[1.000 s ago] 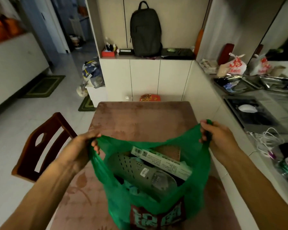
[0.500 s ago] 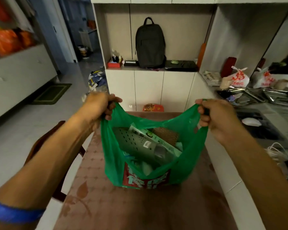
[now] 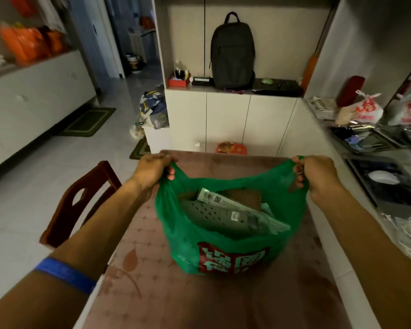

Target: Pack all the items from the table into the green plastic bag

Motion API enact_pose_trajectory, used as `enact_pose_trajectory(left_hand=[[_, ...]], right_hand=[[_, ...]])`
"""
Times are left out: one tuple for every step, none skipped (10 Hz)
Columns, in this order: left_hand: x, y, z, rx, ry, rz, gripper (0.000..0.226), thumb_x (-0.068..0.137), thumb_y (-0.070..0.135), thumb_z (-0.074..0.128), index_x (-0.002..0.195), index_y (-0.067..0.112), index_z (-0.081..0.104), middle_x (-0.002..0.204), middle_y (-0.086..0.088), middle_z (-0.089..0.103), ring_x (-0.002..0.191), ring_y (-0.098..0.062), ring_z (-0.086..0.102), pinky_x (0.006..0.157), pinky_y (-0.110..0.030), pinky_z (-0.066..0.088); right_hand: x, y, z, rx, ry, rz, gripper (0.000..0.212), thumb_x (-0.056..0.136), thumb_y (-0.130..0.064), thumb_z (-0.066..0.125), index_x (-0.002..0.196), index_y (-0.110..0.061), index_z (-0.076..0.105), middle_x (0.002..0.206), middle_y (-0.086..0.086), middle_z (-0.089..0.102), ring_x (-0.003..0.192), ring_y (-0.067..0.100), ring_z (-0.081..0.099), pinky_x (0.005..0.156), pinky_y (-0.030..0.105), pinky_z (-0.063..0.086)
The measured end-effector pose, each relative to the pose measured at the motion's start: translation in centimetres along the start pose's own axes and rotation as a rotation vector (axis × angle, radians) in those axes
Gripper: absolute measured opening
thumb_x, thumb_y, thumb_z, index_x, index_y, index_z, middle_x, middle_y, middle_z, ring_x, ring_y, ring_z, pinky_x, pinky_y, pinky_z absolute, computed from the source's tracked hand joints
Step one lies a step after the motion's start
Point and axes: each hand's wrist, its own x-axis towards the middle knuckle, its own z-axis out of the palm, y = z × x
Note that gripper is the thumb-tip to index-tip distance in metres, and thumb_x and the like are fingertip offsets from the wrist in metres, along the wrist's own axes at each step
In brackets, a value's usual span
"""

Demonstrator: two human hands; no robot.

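Both hands, left (image 3: 152, 169) and right (image 3: 318, 174), grip the green bag's (image 3: 223, 245) handles; a grey perforated item (image 3: 214, 214), perhaps a shoe, lies inside it.

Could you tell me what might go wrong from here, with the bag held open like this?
1. The long box sticks up slantwise near the mouth of the green bag; its corner might poke the thin plastic or slip out.
2. The left hand and right hand each grip one handle; a lift could stretch them under the grey perforated shoe.
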Motion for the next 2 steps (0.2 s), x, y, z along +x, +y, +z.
enact_pose_trajectory(left_hand=[[0.17,-0.38,0.34,0.027,0.006,0.008,0.026,0.097,0.014,0.046,0.101,-0.004,0.064,0.063,-0.011,0.055,0.047,-0.015,0.052,0.045,-0.017,0.047],[-0.04,-0.26,-0.02,0.192,0.034,0.033,0.025,0.094,0.023,0.052,0.090,0.004,0.067,0.074,-0.011,0.065,0.060,-0.016,0.061,0.061,-0.026,0.050]], right_hand=[[-0.05,-0.22,-0.22,-0.056,-0.040,0.017,0.022,0.090,-0.004,0.045,0.098,-0.003,0.066,0.059,0.009,0.055,0.041,0.017,0.041,0.038,0.023,0.038],[-0.06,-0.16,-0.80,-0.135,-0.026,-0.025,0.021,0.088,-0.008,0.052,0.099,0.004,0.066,0.062,0.011,0.061,0.046,0.021,0.049,0.048,0.029,0.046]])
